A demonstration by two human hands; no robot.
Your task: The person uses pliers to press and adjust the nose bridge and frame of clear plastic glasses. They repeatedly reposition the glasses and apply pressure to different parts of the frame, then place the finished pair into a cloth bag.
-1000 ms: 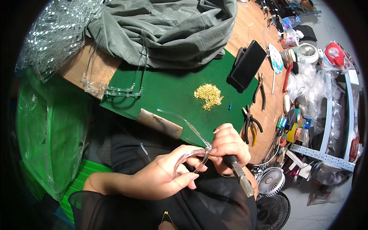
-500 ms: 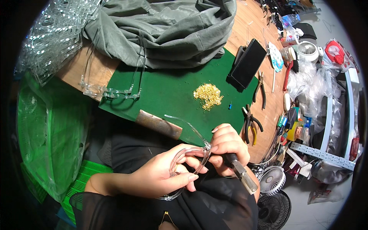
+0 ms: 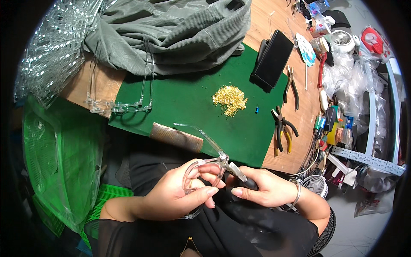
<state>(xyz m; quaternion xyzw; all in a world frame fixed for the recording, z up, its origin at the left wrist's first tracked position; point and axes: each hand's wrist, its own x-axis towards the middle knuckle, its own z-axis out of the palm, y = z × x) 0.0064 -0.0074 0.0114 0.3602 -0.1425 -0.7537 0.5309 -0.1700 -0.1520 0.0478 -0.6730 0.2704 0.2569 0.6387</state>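
A clear plastic eyeglass frame (image 3: 223, 161) is held in my left hand (image 3: 180, 190), fingers curled through and around its rim. One thin temple (image 3: 201, 132) of it stretches up and left past the mat's near edge. My right hand (image 3: 261, 186) is closed on a tool (image 3: 247, 182) with a black grip and a flat silver-grey end; its exact kind cannot be made out. That silver end points at the frame's hinge corner, very close to it; whether they touch is unclear. Beyond the hands, a pile of tiny gold-coloured pieces (image 3: 230, 100) lies on the green mat (image 3: 180, 98).
Pliers (image 3: 291, 88), yellow-and-black cutters (image 3: 282, 130), a blue pin (image 3: 257, 109) and a black phone (image 3: 272, 60) lie to the right. A metal strip (image 3: 176, 137) edges the mat. More clear frames (image 3: 120, 105), a grey cloth (image 3: 171, 38) and green plastic (image 3: 62, 158) are leftward.
My right hand has moved down and turned the tool over, so its silver end now faces the frame instead of pointing away. My left hand still holds the frame, slightly shifted left.
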